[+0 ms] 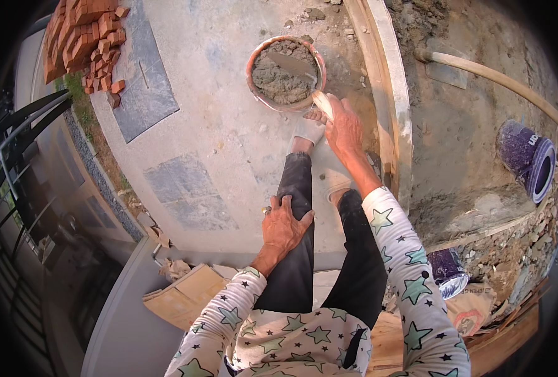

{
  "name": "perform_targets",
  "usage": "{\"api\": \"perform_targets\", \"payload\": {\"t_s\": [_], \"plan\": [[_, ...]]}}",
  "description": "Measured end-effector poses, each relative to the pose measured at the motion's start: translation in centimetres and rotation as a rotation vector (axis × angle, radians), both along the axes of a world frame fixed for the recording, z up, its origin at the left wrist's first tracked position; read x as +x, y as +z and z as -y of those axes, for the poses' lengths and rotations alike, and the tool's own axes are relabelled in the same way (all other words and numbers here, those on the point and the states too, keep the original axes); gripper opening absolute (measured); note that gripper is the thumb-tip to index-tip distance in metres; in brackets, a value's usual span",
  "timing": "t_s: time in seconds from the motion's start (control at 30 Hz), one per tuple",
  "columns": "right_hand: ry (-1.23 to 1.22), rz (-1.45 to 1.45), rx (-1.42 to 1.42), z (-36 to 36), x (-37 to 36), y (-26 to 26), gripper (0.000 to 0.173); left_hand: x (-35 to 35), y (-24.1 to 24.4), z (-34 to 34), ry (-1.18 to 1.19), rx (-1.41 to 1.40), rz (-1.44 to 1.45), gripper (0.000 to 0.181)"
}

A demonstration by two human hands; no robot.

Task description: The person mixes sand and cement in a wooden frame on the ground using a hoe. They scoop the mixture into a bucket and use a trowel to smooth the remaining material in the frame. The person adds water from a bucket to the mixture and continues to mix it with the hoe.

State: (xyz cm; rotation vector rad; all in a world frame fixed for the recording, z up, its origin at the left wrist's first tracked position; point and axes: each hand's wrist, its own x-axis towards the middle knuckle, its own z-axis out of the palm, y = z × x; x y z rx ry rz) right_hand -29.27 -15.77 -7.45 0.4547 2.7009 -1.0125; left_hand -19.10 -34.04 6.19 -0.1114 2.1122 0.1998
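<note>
My right hand (346, 127) is closed around the wooden handle of a mason's trowel (292, 65). The trowel's blade lies on grey wet mortar (279, 84) inside a round bucket with a reddish rim (250, 70). My left hand (283, 224) rests on my left knee, its fingers spread over the dark trouser leg, a ring on one finger. My left foot stands close to the bucket, toes near its rim.
A pile of red bricks (83, 40) stands at the upper left beside a grey slab (142, 80). On the right, past a raised concrete edge (397, 94), are a long wooden handle (500, 80) and a purple bucket (519, 151). Cardboard (189, 294) lies near the lower left.
</note>
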Motion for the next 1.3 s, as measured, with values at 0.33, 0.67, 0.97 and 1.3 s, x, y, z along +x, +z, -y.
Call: {"api": "perform_targets", "payload": {"t_s": [0.33, 0.67, 0.97, 1.3], "plan": [[-0.688, 0.195, -0.578, -7.3, 11.9, 12.3, 0.056, -6.6, -10.3, -1.3, -0.005, 0.366, -0.434, 0.054], [-1.128, 0.175, -0.756, -3.3, 19.7, 16.8, 0.044, -17.2, -18.4, -4.6, 0.019, 0.468, -0.177, 0.05], [-1.275, 0.136, -0.989, 1.0, 18.0, 18.6, 0.031, -22.9, -16.6, 2.7, 0.171, 0.63, -0.107, 0.027], [-1.249, 0.102, -0.759, -7.2, 19.8, 21.7, 0.049, -20.0, -13.1, 10.1, 0.374, 0.545, -0.035, 0.027]]}}
